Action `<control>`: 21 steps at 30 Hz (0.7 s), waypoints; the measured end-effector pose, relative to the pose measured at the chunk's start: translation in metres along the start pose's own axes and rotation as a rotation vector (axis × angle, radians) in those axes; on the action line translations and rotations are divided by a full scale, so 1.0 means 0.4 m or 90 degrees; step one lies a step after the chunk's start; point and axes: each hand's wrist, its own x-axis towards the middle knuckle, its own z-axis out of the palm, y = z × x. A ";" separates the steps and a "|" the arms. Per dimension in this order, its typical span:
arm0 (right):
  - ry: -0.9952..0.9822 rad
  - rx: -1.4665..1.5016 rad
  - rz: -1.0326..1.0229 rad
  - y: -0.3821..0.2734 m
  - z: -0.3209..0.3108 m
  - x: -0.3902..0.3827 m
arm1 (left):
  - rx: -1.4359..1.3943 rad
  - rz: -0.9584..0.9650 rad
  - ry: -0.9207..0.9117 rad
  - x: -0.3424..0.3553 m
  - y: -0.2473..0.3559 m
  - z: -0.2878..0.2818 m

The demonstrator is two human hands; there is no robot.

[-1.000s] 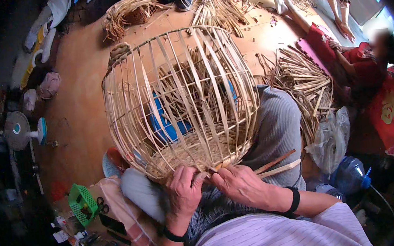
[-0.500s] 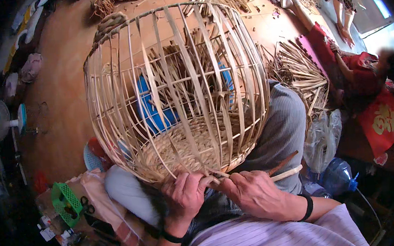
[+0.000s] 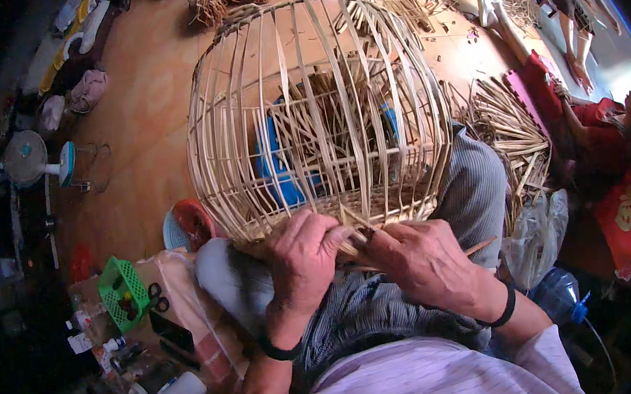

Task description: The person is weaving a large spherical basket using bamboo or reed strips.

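A large openwork basket [image 3: 414,207] of pale plant strips rests on its side across my legs, its long ribs reaching away from me. My left hand [image 3: 305,262] is closed at the basket's near edge, thumb and fingers pinching a straw-coloured strip [image 3: 348,248]. Close by on the right, my right hand [image 3: 427,258] grips the same bundle of strips, fingers curled. A brown strip end [image 3: 481,245] sticks out past my right hand. Where exactly the strips pass between my fingers is hidden.
Beyond the basket, a blue container [image 3: 269,160] holds many stalks. More stalks [image 3: 513,135] lie at right, near a seated person in red [image 3: 598,127]. At left are a green plastic basket [image 3: 122,289], scissors [image 3: 158,297] and a fan [image 3: 27,158]. A water bottle [image 3: 560,294] stands at right.
The basket has tipped so its woven base shows less. Both hands have risen along its near edge, still pinching the strips. The whole view has shifted, with surroundings appearing further right.
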 end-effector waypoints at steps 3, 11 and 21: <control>0.032 -0.009 -0.008 0.013 -0.017 0.013 | -0.036 0.003 -0.022 0.036 -0.009 -0.009; 0.107 -0.075 -0.020 0.059 0.005 0.033 | -0.185 -0.102 -0.145 0.128 -0.047 -0.106; 0.153 -0.126 -0.134 0.021 -0.008 0.013 | -0.103 0.062 -0.186 0.117 -0.077 -0.107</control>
